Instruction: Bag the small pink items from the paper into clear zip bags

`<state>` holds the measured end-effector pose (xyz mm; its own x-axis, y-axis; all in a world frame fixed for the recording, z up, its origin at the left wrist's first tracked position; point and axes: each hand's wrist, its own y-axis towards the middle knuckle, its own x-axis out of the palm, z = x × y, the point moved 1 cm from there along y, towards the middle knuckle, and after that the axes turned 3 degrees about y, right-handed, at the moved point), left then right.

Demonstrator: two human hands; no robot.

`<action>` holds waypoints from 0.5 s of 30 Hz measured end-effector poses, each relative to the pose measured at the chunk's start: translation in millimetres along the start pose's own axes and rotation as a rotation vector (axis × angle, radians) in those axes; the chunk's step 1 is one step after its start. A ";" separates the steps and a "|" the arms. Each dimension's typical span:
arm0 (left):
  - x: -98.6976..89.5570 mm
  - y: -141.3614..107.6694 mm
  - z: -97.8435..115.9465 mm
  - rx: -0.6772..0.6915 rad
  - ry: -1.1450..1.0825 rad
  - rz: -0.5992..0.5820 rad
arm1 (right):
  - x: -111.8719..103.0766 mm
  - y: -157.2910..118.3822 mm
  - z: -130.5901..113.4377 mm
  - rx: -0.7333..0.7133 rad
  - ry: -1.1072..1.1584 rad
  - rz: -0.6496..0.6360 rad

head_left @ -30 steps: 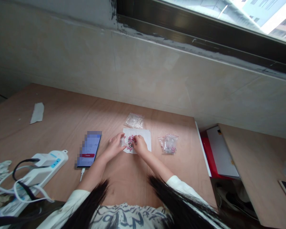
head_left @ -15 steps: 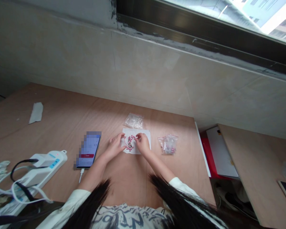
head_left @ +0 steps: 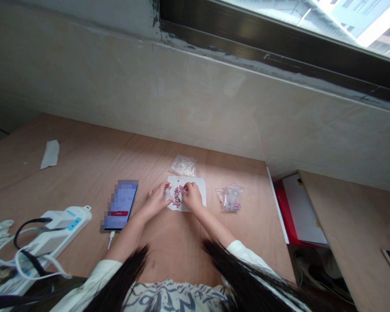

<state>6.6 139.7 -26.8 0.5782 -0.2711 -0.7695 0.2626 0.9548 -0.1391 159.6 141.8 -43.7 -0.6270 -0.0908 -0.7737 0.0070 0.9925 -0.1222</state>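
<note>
Small pink beads [head_left: 177, 200], some darker ones among them, lie in a loose cluster on a white sheet of paper [head_left: 199, 186]. At the sheet's left edge rests my left hand [head_left: 156, 199], thumb and index finger apart in a C shape. A thin pink curved line [head_left: 170, 191] runs between those two fingertips; whether it is a cord is unclear. My right hand [head_left: 192, 197] bends over the right side of the cluster, thumb and fingertips pinched together at the beads. What sits in that pinch is too small to make out.
Behind the paper lies a clear plastic bag [head_left: 183, 165]. More small bags with pink beads [head_left: 231, 198] lie to the right. A charging phone [head_left: 121, 206] and a power strip [head_left: 65, 225] with cables are on the left, a paper scrap [head_left: 50, 154] farther back.
My right hand has shifted slightly left and down over the cluster, with fingers more closed. A bead now shows apart near the paper's top. My left hand stays in place.
</note>
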 end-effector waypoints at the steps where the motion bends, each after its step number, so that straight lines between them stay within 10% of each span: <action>1: 0.1 0.0 -0.2 -0.001 -0.003 0.002 | 0.5 0.2 0.0 -0.003 -0.009 0.001; 15: -1.1 -0.5 -2.7 -0.012 -0.005 -0.008 | 4.3 3.1 -6.7 -0.023 -0.072 -0.003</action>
<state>3.8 139.9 -27.6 0.5797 -0.2797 -0.7653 0.2580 0.9539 -0.1532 151.8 145.1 -43.2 -0.5693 -0.0990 -0.8162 -0.0133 0.9937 -0.1112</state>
